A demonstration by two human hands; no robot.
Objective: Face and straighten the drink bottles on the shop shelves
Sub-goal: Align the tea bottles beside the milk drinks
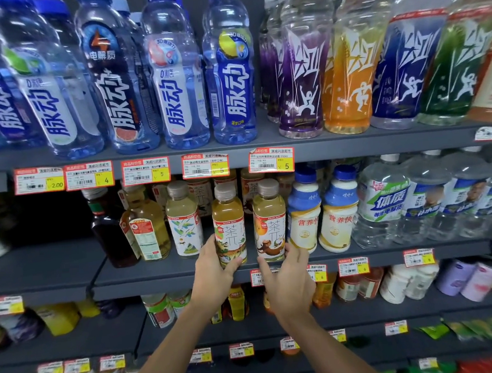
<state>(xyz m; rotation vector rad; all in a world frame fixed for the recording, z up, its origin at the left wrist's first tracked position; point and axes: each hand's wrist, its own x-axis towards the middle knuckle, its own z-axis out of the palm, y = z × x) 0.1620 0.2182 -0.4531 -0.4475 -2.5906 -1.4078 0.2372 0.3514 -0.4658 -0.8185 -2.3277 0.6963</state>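
Left grip (213,268) wraps the base of the amber plastic tea bottle with tiger label (228,217). Right grip (288,275) pinches the amber plastic tea bottle with monkey label (269,214). Both bottles stand at the front edge of the dark grey metal shelf (157,273). Twist low at the base, labels square to the aisle, bottles upright.

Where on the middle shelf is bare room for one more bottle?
Left of the dark tea bottle, the middle shelf lies bare. Right of it, and on the top shelf, bottles stand packed.
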